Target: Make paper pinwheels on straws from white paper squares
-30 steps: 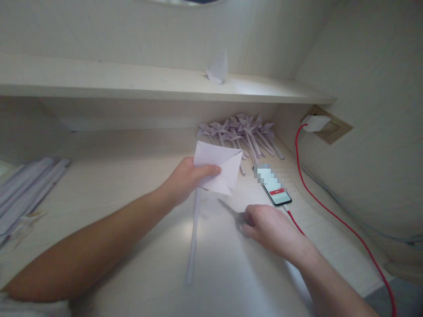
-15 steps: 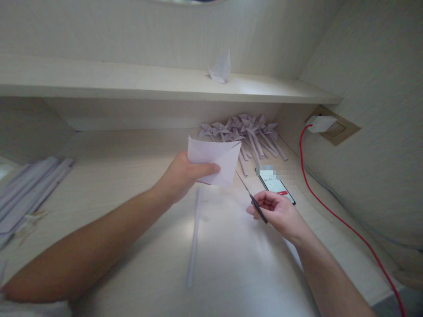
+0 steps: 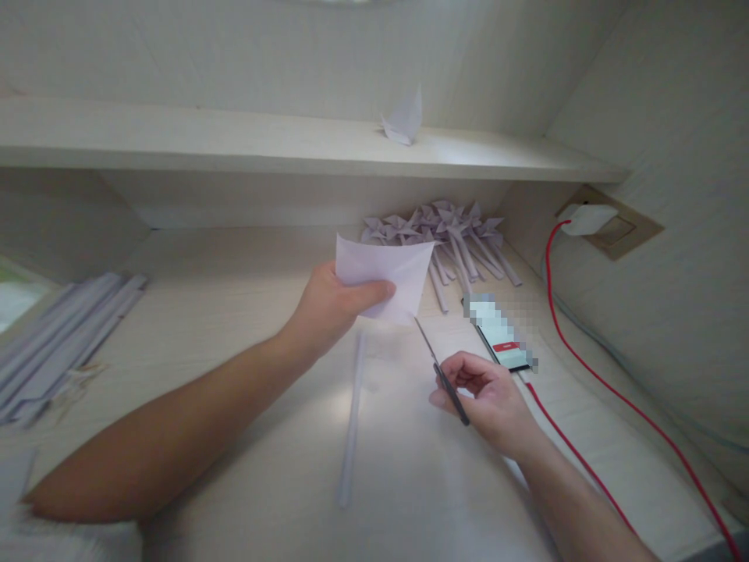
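Our left hand [image 3: 328, 304] pinches a folded white paper [image 3: 386, 277] above the desk [image 3: 234, 312]. Our right hand [image 3: 485, 394] grips scissors [image 3: 440, 369], blade tips touching the paper's lower corner.

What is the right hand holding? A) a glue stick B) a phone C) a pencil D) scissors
D: the right hand grips small scissors, with the blades pointing up toward the folded paper that the left hand holds above the desk; the phone lies untouched on the desk beside it.
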`<move>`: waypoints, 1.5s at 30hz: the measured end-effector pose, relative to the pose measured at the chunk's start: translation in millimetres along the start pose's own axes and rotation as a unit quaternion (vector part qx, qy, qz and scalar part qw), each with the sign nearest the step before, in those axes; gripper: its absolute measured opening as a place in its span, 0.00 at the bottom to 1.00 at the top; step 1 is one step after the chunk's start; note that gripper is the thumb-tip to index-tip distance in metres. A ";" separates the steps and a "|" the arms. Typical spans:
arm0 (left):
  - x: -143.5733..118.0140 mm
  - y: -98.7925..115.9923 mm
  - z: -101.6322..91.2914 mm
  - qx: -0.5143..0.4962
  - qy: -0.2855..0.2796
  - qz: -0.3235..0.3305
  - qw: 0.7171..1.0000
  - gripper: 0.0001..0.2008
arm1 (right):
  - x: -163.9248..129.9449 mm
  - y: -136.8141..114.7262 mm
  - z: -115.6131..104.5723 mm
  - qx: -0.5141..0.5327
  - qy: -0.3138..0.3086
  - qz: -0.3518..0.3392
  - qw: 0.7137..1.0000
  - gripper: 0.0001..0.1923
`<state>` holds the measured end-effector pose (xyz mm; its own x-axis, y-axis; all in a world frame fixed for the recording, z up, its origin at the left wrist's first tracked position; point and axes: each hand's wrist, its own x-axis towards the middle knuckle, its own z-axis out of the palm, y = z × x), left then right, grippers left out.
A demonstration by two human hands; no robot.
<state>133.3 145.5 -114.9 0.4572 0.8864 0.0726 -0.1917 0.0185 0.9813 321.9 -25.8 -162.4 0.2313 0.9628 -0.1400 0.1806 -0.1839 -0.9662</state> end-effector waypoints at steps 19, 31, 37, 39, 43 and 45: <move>-3.8 3.5 3.3 0.006 0.007 0.001 1.000 0.21 | -3.4 -3.2 2.6 0.014 -0.004 0.010 1.000 0.14; -5.2 6.6 5.3 0.020 0.020 0.000 1.000 0.19 | -2.1 -6.6 3.4 0.020 0.003 0.024 1.000 0.16; -5.0 5.3 5.5 0.007 0.021 0.006 1.000 0.17 | -1.5 -6.2 3.2 0.014 0.002 0.029 0.999 0.16; -4.5 4.6 5.2 0.003 0.022 0.008 1.000 0.18 | -1.8 -7.2 3.3 0.015 0.002 0.028 0.999 0.16; -3.5 3.4 4.4 -0.001 0.019 0.009 1.000 0.17 | -2.8 -9.0 3.2 0.010 0.007 0.022 1.000 0.16; -3.4 2.8 4.0 0.001 0.019 0.010 1.000 0.17 | -3.2 -9.1 3.1 0.009 0.005 0.020 1.000 0.16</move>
<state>134.7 140.7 -111.7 0.4195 0.9038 0.0845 -0.1976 0.0001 0.9803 316.5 -26.6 -153.8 0.2484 0.9526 -0.1756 0.1535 -0.2177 -0.9639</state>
